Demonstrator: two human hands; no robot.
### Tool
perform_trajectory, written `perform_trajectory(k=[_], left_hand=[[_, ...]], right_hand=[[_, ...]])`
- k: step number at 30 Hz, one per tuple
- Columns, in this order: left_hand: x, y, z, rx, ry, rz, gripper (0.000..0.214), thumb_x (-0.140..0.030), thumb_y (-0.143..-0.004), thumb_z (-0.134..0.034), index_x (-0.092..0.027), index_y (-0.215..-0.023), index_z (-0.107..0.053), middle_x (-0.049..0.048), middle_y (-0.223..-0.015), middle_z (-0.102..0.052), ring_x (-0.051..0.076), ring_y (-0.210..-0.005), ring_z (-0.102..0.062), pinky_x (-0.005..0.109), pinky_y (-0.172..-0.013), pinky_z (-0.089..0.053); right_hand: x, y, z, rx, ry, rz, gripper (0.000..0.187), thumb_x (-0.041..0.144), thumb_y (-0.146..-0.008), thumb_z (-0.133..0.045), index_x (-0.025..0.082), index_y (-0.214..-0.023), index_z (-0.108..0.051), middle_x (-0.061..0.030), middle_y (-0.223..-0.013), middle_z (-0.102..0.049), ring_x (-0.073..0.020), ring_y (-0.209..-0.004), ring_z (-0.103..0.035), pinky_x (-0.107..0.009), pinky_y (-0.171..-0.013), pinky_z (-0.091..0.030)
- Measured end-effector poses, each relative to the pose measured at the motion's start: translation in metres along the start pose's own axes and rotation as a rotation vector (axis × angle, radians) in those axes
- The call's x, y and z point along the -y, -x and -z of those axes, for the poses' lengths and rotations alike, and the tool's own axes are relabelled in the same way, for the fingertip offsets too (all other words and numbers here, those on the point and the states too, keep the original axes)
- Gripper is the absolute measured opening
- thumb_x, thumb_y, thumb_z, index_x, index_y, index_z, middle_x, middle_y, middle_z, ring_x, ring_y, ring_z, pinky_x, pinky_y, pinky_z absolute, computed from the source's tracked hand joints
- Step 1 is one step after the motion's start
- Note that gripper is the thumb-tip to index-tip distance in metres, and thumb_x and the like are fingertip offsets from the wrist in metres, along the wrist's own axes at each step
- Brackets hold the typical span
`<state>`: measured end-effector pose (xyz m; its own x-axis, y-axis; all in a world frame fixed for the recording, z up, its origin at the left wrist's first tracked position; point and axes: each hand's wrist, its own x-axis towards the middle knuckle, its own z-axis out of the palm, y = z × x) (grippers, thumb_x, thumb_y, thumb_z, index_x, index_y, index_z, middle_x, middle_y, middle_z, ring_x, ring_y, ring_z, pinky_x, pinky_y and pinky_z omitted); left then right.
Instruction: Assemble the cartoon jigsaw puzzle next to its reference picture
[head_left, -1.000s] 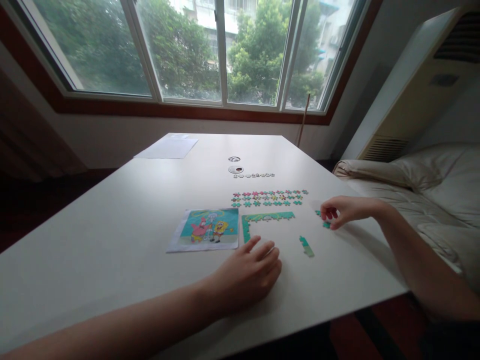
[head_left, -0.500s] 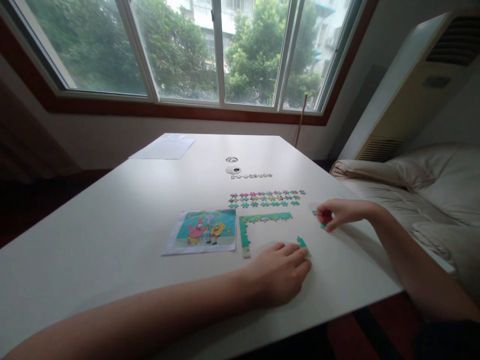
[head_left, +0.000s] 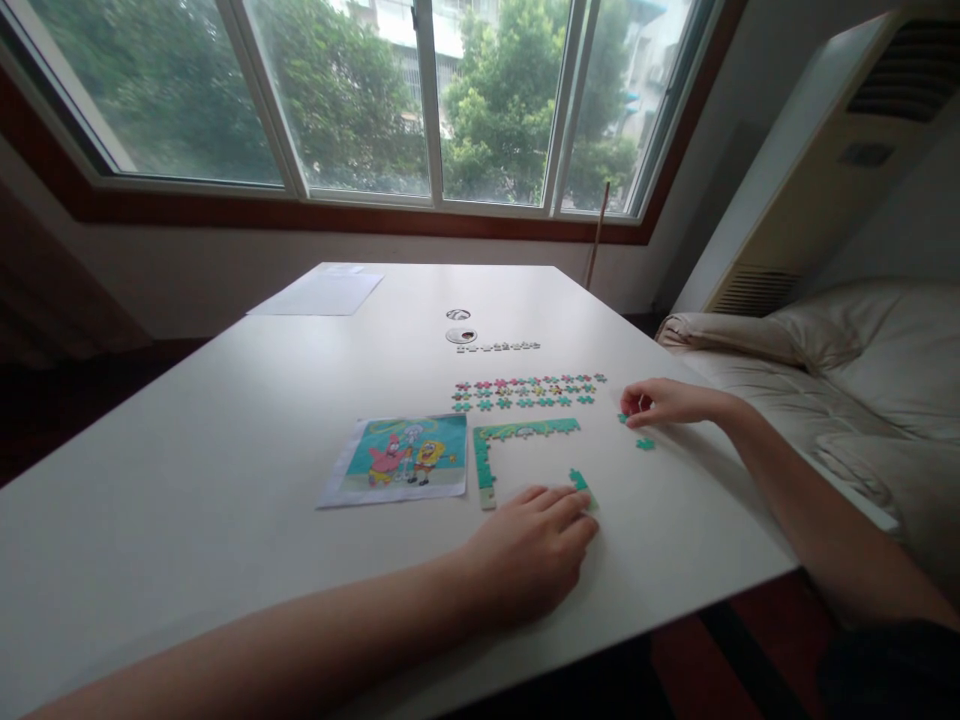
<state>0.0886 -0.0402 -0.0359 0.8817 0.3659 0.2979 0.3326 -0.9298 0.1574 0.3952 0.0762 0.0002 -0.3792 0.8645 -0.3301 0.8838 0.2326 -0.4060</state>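
Note:
My left hand [head_left: 536, 545] rests palm down on the table, its fingers curled over a short joined strip of green puzzle pieces [head_left: 578, 480]; the thumb is hidden. Left of it lies a joined corner of the puzzle border [head_left: 484, 462], running along the top and left sides. My right hand [head_left: 660, 400] is closed in a pinch, fingertips at a small green puzzle piece [head_left: 623, 418] on the table. Just below that hand, another green puzzle piece [head_left: 645, 444] lies loose, untouched.
A printed cartoon picture [head_left: 409, 455] lies left of the border. Beyond it are rows of loose puzzle pieces [head_left: 525, 392], a line of grey pieces [head_left: 499, 347] and two round items [head_left: 460, 335]. White paper [head_left: 319, 295] lies at the far left of the white table [head_left: 187, 450].
My left hand has slid left, the short green strip moving with it toward the border. My right hand has shifted from the nearer loose piece to the farther one.

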Motion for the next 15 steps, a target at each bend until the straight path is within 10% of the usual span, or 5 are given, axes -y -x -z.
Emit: perform_trajectory(k=[11, 15], left_hand=[[-0.004, -0.002, 0.005, 0.048, -0.053, 0.117, 0.037, -0.025, -0.088, -0.042, -0.011, -0.122, -0.045, 0.0113, -0.122, -0.052, 0.024, -0.116, -0.044, 0.037, -0.098, -0.036], [-0.003, -0.002, 0.007, 0.060, -0.035, 0.114, 0.036, -0.025, -0.089, -0.041, -0.012, -0.122, -0.044, 0.0111, -0.123, -0.051, 0.024, -0.116, -0.044, 0.038, -0.098, -0.035]], right_hand=[[0.024, 0.008, 0.000, 0.125, -0.127, 0.185, 0.028, 0.041, -0.071, -0.062, 0.015, -0.073, -0.050, 0.0019, -0.067, -0.048, -0.0107, -0.062, -0.043, -0.023, -0.057, -0.035], [0.038, 0.012, -0.002, 0.119, -0.213, 0.267, 0.034, 0.040, -0.076, -0.060, 0.015, -0.097, -0.055, 0.0014, -0.073, -0.049, -0.0104, -0.065, -0.043, -0.022, -0.057, -0.035]])
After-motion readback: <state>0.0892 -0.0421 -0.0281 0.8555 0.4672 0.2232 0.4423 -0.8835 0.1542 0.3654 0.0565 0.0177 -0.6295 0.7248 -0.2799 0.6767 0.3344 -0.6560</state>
